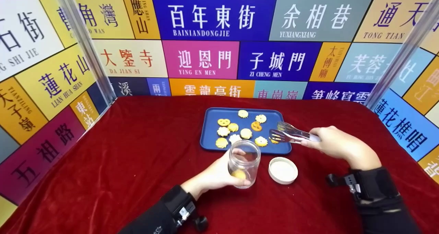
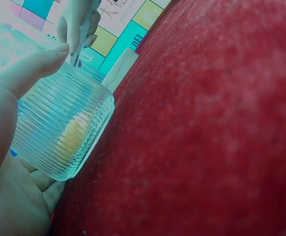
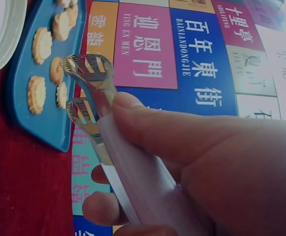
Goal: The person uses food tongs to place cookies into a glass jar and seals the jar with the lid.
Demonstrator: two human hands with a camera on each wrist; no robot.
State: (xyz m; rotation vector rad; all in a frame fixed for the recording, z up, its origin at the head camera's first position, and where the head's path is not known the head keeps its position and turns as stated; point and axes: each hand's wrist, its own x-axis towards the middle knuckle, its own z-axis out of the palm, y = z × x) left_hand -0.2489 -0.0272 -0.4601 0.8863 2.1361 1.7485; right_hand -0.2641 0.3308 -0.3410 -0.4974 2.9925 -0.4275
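Observation:
My left hand grips a clear glass jar, upright with its mouth uncovered. A yellow cookie lies at the jar's bottom; the left wrist view shows it through the ribbed glass. With my right hand I hold metal tongs by their pale handles. Their slotted tips are spread apart over the right end of a blue tray, with nothing visibly caught between them. Several cookies and pretzel-shaped biscuits lie on the tray. One cookie is partly hidden beneath the tongs.
A round whitish lid lies on the red cloth, right of the jar and in front of the tray. Panels with coloured street-name signs stand behind and at both sides, with clear posts at the corners.

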